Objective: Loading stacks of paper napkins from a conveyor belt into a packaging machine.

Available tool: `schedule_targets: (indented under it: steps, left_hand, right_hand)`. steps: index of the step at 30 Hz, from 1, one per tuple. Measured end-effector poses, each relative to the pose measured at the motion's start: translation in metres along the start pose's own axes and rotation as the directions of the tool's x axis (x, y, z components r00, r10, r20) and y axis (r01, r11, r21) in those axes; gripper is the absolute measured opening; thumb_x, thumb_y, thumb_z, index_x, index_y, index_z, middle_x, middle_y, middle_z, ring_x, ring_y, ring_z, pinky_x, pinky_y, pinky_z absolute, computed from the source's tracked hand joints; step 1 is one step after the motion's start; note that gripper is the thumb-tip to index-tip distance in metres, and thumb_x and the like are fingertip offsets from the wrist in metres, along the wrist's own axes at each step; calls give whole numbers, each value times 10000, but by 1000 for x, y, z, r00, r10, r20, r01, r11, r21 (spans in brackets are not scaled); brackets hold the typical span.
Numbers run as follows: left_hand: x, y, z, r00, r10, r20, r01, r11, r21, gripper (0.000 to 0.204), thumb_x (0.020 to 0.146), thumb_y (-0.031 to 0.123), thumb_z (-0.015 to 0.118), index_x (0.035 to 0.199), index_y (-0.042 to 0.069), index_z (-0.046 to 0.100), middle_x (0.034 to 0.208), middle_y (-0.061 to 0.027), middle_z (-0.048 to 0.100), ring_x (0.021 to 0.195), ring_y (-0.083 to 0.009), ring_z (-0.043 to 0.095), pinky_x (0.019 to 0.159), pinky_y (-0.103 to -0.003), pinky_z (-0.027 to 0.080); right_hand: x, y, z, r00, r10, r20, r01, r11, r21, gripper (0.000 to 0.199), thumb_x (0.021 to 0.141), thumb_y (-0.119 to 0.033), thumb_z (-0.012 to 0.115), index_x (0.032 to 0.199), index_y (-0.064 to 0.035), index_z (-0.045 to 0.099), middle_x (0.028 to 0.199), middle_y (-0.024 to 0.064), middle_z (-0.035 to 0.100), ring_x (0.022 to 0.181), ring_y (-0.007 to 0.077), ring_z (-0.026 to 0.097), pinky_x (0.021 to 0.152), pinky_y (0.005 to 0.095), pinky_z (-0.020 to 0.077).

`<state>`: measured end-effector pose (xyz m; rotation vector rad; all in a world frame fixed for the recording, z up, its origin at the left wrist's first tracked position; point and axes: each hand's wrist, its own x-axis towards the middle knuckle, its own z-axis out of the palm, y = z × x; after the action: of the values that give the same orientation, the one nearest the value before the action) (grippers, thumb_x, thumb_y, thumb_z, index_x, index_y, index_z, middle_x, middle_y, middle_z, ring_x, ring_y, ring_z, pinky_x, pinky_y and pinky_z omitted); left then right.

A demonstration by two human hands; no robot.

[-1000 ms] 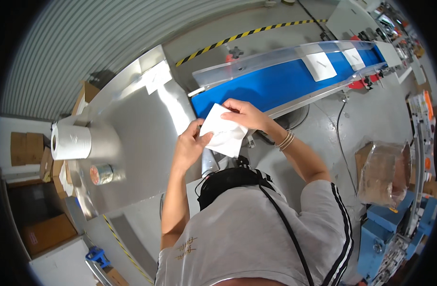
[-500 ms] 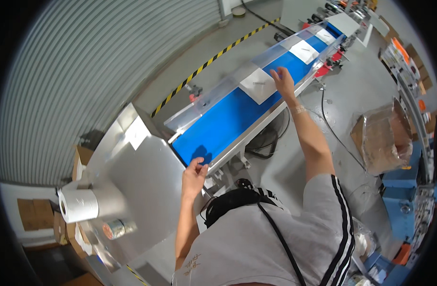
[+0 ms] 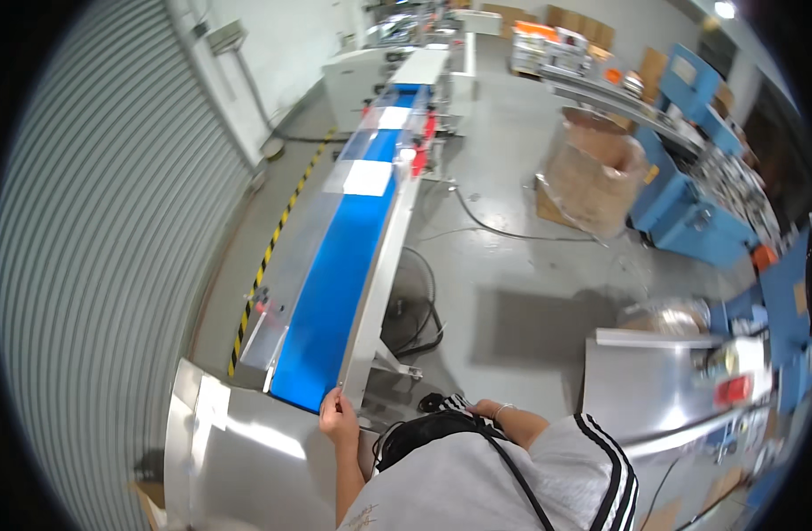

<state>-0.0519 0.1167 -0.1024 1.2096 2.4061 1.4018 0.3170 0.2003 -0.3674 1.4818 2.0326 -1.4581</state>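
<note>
A long conveyor with a blue belt [image 3: 331, 296] runs away from me. My left hand [image 3: 338, 420] is at its near right corner, fingers drawn together against the edge; whether anything small is between them is hidden. Low beside my waist, my right hand [image 3: 489, 409] is partly covered by my body and blurred, so its fingers cannot be read. Farther up the belt lies a flat white sheet-like piece [image 3: 367, 178]. Beyond it is another white piece [image 3: 393, 118]. A clear side guard [image 3: 291, 257] lines the left side of the belt.
A metal table [image 3: 255, 460] adjoins the belt's near end. Right of the conveyor stand a floor fan [image 3: 410, 305] and a large plastic-lined carton [image 3: 592, 173]. Another metal table [image 3: 645, 389] is at right, near blue machinery [image 3: 689, 217]. A cable [image 3: 512, 232] crosses the floor.
My view has swung rightward. My right hand has left the nearest white piece and dropped to my waist. Two pieces show on the belt instead of three. My left hand's fingers have closed together.
</note>
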Motion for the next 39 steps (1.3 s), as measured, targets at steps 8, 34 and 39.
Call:
schedule_targets:
  steps: [8,34,39]
  left_hand:
    - [-6,1,-9,966,228,119,-209,966,-154,210,929,92,603,1109,9,673,828,-107,686,709,-193,638,663,-329,511]
    - [-89,-7,29,892,429,139,-448,878,166,242,874,144,615,1048,-5,691,959,-222,689,898,-408,641,868,-486,486]
    - [-254,-2,77,806,198,558,-257,966,28,243,891,236,586,969,38,703,898,-178,701,865,-347,677,786,-443,524]
  right_hand:
    - [-47,42,90,903,269,-335,-154,930,333,350,830,-347,593,973,-79,767,858,156,744,712,204,724,647,353,586]
    - [-337,200,252,799,498,-337,-297,813,500,362,859,-326,601,1048,-51,741,967,183,730,843,288,711,783,392,573]
    - [-434,272,309,714,662,-229,-223,525,822,310,848,-252,589,941,13,722,743,139,695,605,214,663,553,345,562]
